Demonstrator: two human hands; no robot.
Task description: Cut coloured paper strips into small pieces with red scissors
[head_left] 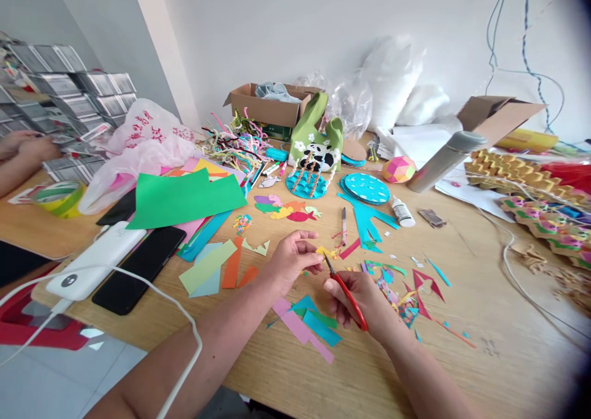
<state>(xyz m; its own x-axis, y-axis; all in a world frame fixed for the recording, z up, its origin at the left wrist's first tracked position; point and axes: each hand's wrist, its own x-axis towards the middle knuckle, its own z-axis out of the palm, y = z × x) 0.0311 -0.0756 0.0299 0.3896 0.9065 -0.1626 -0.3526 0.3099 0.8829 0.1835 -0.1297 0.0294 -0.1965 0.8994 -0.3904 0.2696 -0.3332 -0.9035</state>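
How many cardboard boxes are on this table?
2. One cardboard box stands at the back middle, beside the green felt figure; the other box lies open at the back right, behind the grey bottle. Bags may hide more.

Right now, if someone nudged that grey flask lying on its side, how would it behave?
The grey flask is a smooth cylinder on its side, so it would probably roll. Its metal-looking body suggests it is rigid, fairly heavy and perhaps slippery.
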